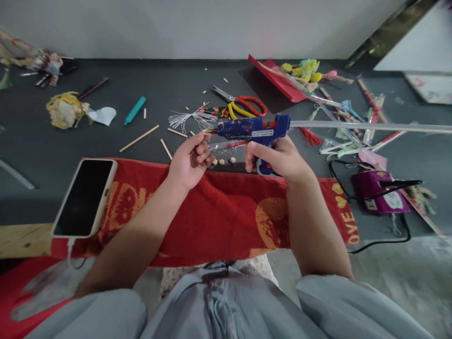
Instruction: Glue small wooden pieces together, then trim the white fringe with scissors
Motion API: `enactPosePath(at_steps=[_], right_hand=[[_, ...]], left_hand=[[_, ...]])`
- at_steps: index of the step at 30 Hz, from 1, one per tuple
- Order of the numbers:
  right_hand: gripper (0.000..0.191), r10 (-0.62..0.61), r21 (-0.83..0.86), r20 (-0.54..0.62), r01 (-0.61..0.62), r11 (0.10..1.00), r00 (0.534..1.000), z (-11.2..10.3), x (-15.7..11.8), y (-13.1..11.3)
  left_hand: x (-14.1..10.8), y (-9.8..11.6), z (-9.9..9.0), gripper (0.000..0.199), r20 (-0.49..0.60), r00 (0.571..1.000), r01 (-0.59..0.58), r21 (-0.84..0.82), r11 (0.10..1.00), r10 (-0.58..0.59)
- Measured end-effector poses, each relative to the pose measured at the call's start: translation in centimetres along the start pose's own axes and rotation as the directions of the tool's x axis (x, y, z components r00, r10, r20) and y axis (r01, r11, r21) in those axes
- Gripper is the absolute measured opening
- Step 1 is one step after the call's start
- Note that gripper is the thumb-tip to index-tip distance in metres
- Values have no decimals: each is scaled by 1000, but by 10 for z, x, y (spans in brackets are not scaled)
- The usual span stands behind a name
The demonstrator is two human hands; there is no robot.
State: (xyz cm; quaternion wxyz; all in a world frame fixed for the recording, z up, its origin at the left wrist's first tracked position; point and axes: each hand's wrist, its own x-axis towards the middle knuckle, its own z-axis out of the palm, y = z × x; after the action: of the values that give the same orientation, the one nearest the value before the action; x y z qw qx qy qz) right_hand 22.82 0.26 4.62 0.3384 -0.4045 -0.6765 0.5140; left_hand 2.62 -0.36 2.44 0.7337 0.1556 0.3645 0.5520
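Note:
My right hand (pixel 273 157) is wrapped round the handle of a blue hot glue gun (pixel 243 128), its nozzle pointing left. A long clear glue stick (pixel 367 125) sticks out of the gun's back end. At the nozzle tip, my left hand (pixel 193 157) is closed, thumb and forefinger pinched on a tiny pale piece too small to name. Just below the gun, several small beige knobbly pieces (pixel 221 162) lie in a row along the edge of a red towel (pixel 219 212). White thin strands (pixel 192 118) spread out behind my left fingertips.
Scissors (pixel 243 103) with orange and yellow handles lie behind the gun. A phone (pixel 84 197) rests on the towel at left, near a teal marker (pixel 134 110) and thin wooden sticks (pixel 139 138). A purple box with a black cord (pixel 381 190) sits at right.

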Motion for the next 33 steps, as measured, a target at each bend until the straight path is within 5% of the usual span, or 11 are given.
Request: enactPosePath(at_steps=[33], right_hand=[[44, -2, 41, 2, 1, 999, 1000, 0, 0, -2]], left_hand=[[0, -1, -1, 25, 23, 1000, -16, 2, 1000, 16]])
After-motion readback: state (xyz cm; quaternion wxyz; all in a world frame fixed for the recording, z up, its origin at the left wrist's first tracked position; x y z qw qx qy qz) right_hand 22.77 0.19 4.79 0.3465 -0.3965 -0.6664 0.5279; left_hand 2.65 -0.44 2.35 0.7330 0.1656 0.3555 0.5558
